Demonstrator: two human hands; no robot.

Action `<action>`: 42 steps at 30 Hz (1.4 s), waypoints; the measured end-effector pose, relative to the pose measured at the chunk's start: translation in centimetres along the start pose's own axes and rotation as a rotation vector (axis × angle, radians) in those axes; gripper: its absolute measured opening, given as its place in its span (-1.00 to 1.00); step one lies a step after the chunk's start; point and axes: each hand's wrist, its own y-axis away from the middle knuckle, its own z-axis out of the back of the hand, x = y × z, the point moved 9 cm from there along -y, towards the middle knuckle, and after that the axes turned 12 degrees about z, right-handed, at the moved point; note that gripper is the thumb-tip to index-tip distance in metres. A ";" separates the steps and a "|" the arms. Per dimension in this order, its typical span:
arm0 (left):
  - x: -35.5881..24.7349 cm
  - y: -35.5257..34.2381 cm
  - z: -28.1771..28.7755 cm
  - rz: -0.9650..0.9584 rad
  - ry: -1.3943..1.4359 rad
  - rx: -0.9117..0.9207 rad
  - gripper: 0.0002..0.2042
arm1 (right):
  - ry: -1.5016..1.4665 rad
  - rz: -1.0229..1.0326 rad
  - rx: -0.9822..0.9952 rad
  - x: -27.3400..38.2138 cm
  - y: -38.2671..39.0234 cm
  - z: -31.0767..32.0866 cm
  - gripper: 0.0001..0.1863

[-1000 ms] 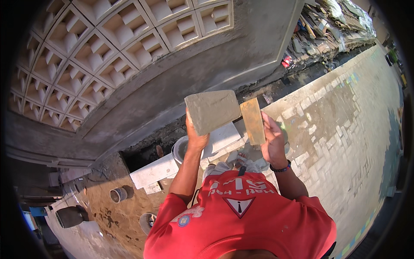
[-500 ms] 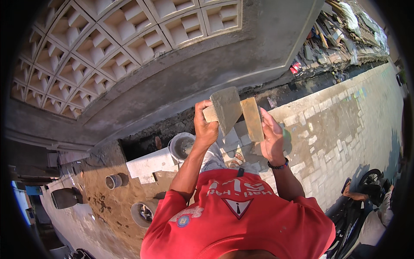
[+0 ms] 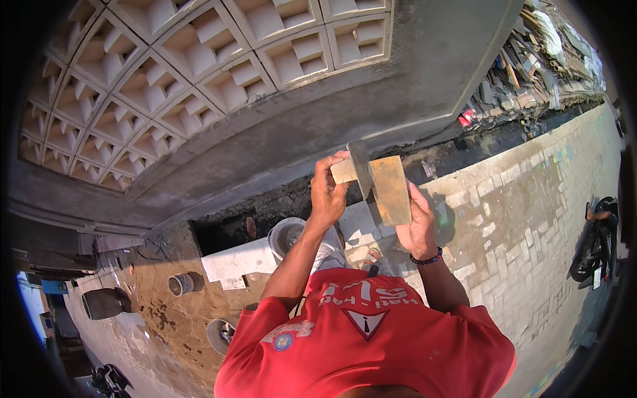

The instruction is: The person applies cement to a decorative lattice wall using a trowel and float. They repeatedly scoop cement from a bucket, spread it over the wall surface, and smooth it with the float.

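My left hand (image 3: 328,194) is wrapped round the pale handle of a plastering float (image 3: 359,166), whose grey blade is turned nearly edge-on. My right hand (image 3: 419,224) grips a yellow-brown rectangular slab (image 3: 391,190) from behind; its broad face shows, but not its material. Float and slab overlap in view in front of my chest; whether they touch I cannot tell. The right fingers are partly hidden behind the slab.
Beyond my hands runs a grey plastered wall (image 3: 292,126) with patterned openwork blocks (image 3: 242,79). A dark trench (image 3: 222,237) lies along its foot. Buckets (image 3: 285,233) (image 3: 180,284) stand nearby on sandy ground (image 3: 176,315). Paving (image 3: 517,232) spreads right, with a motorbike (image 3: 592,247) at the edge.
The float's blade has turned from showing its broad face to nearly edge-on. The slab has turned its wide face into view. At the right, the motorbike has moved farther up the paving.
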 end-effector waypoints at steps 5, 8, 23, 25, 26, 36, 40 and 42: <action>1.1 -3.1 1.7 0.039 -0.038 -0.004 -0.61 | -0.129 -0.091 -0.006 -2.3 -2.2 -1.1 -0.61; 2.7 -5.2 3.0 0.064 -0.024 0.016 -0.60 | -0.189 -0.133 -0.030 -3.8 -3.7 -2.0 -0.65; 0.7 -14.7 15.3 0.274 0.145 -0.123 -0.58 | -0.908 -0.001 0.357 1.1 -19.9 -22.4 -0.66; -1.9 -15.9 16.8 0.264 0.121 -0.127 -0.56 | -0.962 0.102 0.487 4.1 -22.1 -25.7 -0.68; -2.8 -16.5 17.1 0.259 0.148 -0.106 -0.52 | -0.969 0.165 0.548 6.1 -23.2 -27.1 -0.69; -7.0 -17.8 21.4 0.177 0.264 -0.182 -0.45 | -0.846 0.553 0.702 21.0 -39.3 -38.2 -0.69; -9.0 -17.4 21.6 0.166 0.320 -0.210 -0.46 | -0.851 0.602 0.725 26.1 -46.8 -40.8 -0.72; -9.8 -16.8 22.1 0.169 0.313 -0.251 -0.46 | -0.856 0.653 0.670 27.6 -49.4 -41.6 -0.73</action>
